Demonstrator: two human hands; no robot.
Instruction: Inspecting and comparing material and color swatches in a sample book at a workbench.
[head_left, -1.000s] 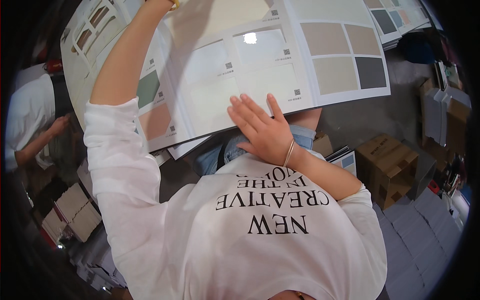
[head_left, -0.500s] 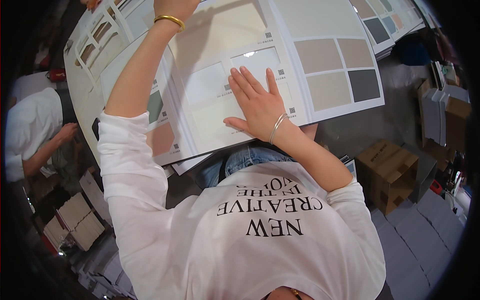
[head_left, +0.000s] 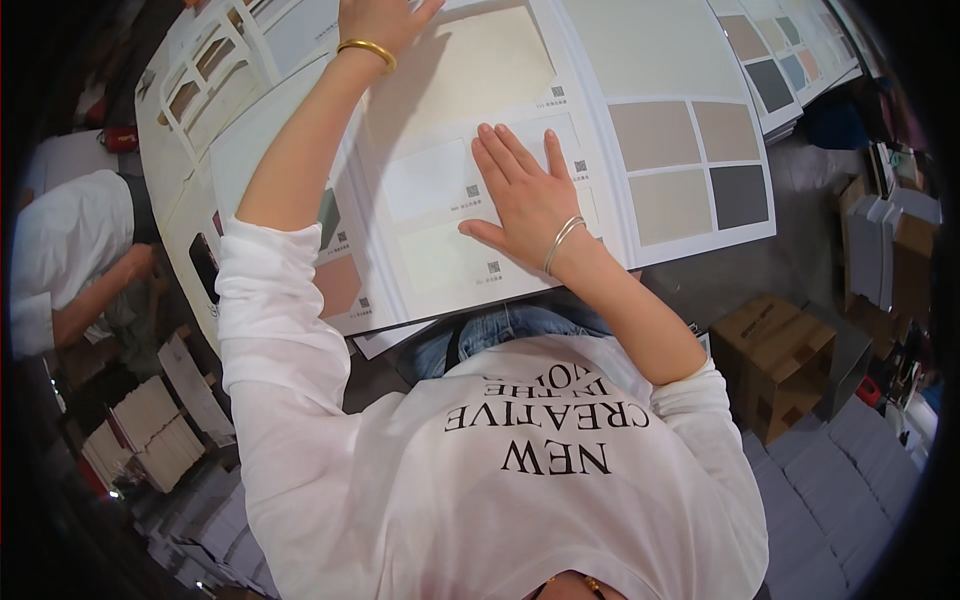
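Observation:
A large open sample book (head_left: 500, 110) of colour swatches lies in front of me on a table. My right hand (head_left: 525, 195) rests flat, fingers spread, on a pale swatch page near the book's front edge; a silver bangle sits on its wrist. My left hand (head_left: 380, 18) reaches to the far top of the book, partly cut off by the frame, with a gold bangle on the wrist. Whether it grips the page edge is hidden. Beige, tan and dark grey swatches (head_left: 690, 165) fill the right page.
A second swatch book (head_left: 785, 55) lies at the far right. Another person in white (head_left: 70, 250) works at the left. A cardboard box (head_left: 775, 355) stands on the floor at my right, with stacked sample cards (head_left: 150, 430) at lower left.
The book's page has come down flat on the table. My right hand slid up onto the pale swatches and my left arm stretched farther toward the top edge.

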